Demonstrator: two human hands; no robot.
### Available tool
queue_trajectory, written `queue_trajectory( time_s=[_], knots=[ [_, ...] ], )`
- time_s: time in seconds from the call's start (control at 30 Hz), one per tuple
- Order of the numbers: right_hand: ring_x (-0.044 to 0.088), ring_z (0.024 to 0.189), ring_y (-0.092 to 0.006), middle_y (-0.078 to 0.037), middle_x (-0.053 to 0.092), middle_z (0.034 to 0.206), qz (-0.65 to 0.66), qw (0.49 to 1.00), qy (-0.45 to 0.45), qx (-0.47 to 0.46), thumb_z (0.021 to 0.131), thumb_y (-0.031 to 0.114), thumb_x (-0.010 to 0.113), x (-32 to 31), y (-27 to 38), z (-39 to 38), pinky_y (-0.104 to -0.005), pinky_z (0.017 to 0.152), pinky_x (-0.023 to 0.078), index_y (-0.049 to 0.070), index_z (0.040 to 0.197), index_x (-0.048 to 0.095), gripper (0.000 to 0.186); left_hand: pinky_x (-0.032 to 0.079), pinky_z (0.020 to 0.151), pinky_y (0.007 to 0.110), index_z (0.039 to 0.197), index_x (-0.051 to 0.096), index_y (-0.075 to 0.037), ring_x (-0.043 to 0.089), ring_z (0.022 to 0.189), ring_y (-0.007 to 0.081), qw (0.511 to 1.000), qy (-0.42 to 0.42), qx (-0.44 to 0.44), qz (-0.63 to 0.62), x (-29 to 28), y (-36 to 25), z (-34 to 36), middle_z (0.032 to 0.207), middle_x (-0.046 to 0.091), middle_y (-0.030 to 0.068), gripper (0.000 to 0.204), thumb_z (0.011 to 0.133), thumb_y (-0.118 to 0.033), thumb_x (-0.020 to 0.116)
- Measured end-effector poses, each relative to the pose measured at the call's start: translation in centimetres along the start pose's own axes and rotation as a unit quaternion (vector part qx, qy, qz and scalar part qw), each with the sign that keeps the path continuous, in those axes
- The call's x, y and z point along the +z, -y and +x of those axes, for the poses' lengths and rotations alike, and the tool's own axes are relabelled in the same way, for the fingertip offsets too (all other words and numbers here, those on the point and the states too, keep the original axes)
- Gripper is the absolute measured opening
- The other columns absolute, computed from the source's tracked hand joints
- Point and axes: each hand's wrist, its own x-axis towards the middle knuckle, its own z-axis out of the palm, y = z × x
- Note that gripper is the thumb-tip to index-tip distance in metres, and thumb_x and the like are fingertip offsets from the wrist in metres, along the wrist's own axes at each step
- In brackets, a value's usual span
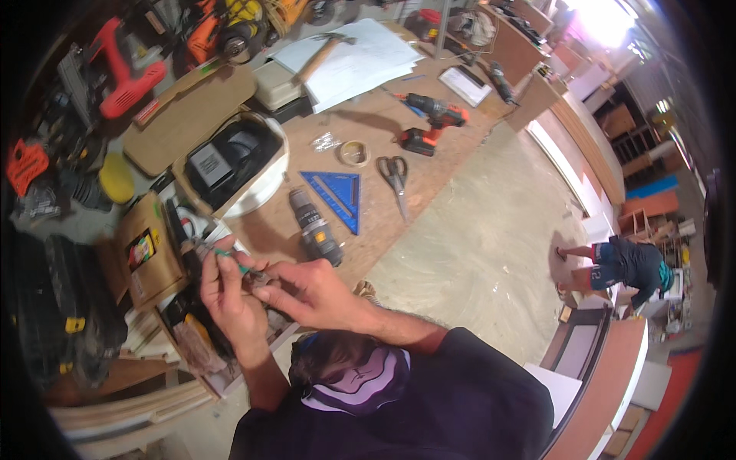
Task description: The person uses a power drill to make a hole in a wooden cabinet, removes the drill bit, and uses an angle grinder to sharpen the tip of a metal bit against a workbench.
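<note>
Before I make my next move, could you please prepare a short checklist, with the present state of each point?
1. Grip on the small partly green item: ok; the left hand and right hand both have fingers at it.
2. Item's full shape visible: cannot tell; fingers cover much of it.
3. Workbench free of loose tools: not ok; the grey power tool and blue triangular square lie on it.
4. Scissors away from both hands: ok; they lie beyond the blue square.
5. Other person away from the workbench: ok; bent over, across the floor.
</note>
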Motion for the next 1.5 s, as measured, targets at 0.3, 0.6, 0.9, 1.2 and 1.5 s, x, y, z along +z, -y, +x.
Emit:
queue_trajectory(
  time_s=[0.3, 0.6, 0.9, 1.2, 1.5],
  knots=[
    [0.070, 0.069, -0.0117, -0.009, 0.076, 0.088, 0.124, 0.978, -0.157, 0.059, 0.102, 0.012, 0.069, -15.2, -2.5, -3.5, -0.0266, 0.065, 0.056, -0.003, 0.116, 0.072, 0.020, 0.051, 0.071, 0.028, 0.123, 0.066, 0.006, 0.061, 0.073, 0.0117, 0.981, 0.156, 0.013, 0.114, 13.0, 5.4, -1.3, 0.082, 0.065, 0.0035, 0.025, 0.110, -0.014, 0.056],
    [0.070, 0.078, -0.0138, -0.010, 0.074, 0.087, 0.090, 0.944, -0.208, 0.240, 0.111, 0.026, 0.056, -36.9, -15.3, -14.1, -0.0297, 0.069, 0.058, -0.005, 0.103, 0.071, 0.036, 0.056, 0.082, 0.027, 0.121, 0.068, 0.005, 0.067, 0.091, 0.0095, 0.938, 0.283, -0.189, 0.070, 31.9, 23.4, -4.0, 0.101, 0.074, 0.0045, 0.023, 0.107, -0.013, 0.064],
    [0.074, 0.102, -0.0269, -0.019, 0.072, 0.123, -0.197, 0.928, -0.035, 0.314, 0.098, 0.034, 0.068, -37.0, -47.8, -30.0, -0.0497, 0.086, 0.058, 0.006, 0.118, 0.073, 0.036, 0.056, 0.087, 0.029, 0.121, 0.073, 0.001, 0.069, 0.098, 0.0094, 0.890, 0.366, -0.168, 0.214, 40.3, 28.7, -5.2, 0.109, 0.076, 0.0045, 0.025, 0.103, -0.017, 0.071],
    [0.045, 0.144, -0.0428, -0.020, 0.064, 0.138, -0.481, 0.801, 0.061, 0.351, 0.099, 0.046, 0.056, -43.2, -54.6, -26.7, -0.0518, 0.115, 0.040, 0.000, 0.138, 0.061, 0.060, 0.056, 0.086, 0.026, 0.124, 0.071, 0.003, 0.068, 0.093, 0.0084, 0.892, 0.329, -0.238, 0.200, 41.6, 30.9, -4.8, 0.103, 0.075, 0.0029, 0.029, 0.104, -0.018, 0.069],
    [0.065, 0.128, -0.0285, -0.015, 0.071, 0.129, -0.408, 0.804, -0.001, 0.432, 0.101, 0.034, 0.054, -46.5, -50.1, -25.1, -0.0458, 0.105, 0.049, 0.002, 0.132, 0.070, 0.047, 0.055, 0.085, 0.025, 0.122, 0.072, 0.005, 0.066, 0.095, 0.0078, 0.879, 0.369, -0.210, 0.217, 47.6, 36.2, -2.0, 0.108, 0.075, 0.0037, 0.028, 0.103, -0.015, 0.069]
  ],
)
